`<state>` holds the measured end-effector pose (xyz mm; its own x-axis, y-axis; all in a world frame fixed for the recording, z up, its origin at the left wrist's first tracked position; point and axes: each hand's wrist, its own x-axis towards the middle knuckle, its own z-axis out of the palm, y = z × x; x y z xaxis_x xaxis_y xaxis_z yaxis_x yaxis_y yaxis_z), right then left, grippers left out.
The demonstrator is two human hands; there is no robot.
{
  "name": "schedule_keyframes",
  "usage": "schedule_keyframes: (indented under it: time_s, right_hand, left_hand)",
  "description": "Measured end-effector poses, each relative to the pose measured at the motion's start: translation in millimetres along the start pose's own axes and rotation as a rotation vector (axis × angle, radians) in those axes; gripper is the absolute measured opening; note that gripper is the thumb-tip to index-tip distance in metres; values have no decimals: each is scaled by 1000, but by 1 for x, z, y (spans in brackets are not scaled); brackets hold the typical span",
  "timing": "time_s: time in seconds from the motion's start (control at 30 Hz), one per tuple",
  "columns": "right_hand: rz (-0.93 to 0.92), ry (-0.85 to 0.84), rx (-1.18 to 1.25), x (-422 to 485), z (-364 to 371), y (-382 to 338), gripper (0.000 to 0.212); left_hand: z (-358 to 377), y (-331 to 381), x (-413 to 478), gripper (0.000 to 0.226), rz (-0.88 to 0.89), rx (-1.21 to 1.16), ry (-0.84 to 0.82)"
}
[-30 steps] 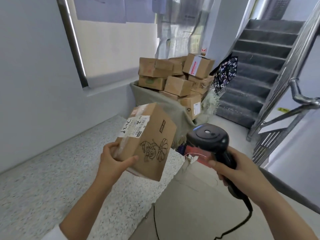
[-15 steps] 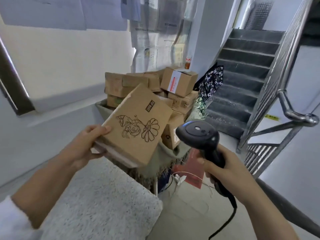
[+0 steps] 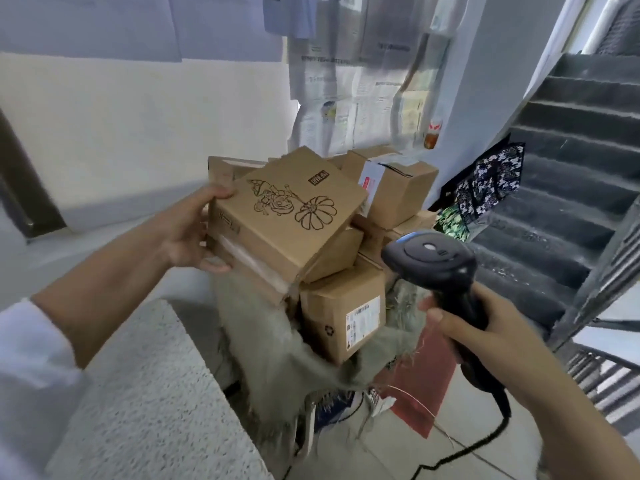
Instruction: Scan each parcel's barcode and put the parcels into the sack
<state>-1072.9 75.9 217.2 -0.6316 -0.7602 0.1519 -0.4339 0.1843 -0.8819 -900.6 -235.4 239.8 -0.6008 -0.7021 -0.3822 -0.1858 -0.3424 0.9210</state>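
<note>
Gripping one black scanner [image 3: 429, 258], the right hand [image 3: 485, 327] curls round its handle. The left hand [image 3: 190, 233] clasps one flower-printed parcel [image 3: 291, 216] over the grey sack [image 3: 277, 341], piled with at least four boxes [image 3: 343, 313].

Sack [image 3: 273, 355] is already jammed with stacked cardboard boxes [image 3: 341, 306], so the only free room is up above the pile. Speckled ledge [image 3: 145, 393] crowds my left side and the stair railing [image 3: 599, 271] sits close on my right. There's open floor [image 3: 398, 452] in between.

Parcel label [image 3: 362, 323]: print too small.
</note>
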Motion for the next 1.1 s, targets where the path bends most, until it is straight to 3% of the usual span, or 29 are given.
schedule_keyframes:
  time_s: [0.17,0.4,0.5,0.57,0.67,0.77,0.8,0.87,0.93,1.0,1.1]
  right_hand:
    - [-7,-77,67,43,-24,22,12]
    - [5,-120,109,75,-36,47,11]
    - [-7,-131,125,83,-37,55,10]
    - [-11,-135,122,88,-38,59,8]
    - [-1,-137,150,92,-37,62,7]
    - [-6,-157,169,95,-36,60,37]
    - [-18,-158,171,96,-36,60,42]
    - [-25,-161,167,98,-34,60,27]
    - [-28,-164,158,99,-33,60,13]
    - [-27,-177,160,99,-33,60,13]
    - [-34,-198,148,98,-33,60,14]
  left_hand:
    - [30,45,38,61,-102,44,118]
    - [42,64,72,75,-210,93,160]
    - [43,59,81,78,-226,37,251]
    - [48,54,84,77,-188,-8,326]
    - [65,45,79,31,-4,-32,366]
    - [82,25,73,23,225,-78,379]
    - [82,16,76,40,286,-70,395]
    - [84,-3,79,74,385,96,396]
    - [92,-19,77,88,489,291,415]
    - [99,-30,76,101,559,447,450]
    - [101,-33,82,96,536,516,472]
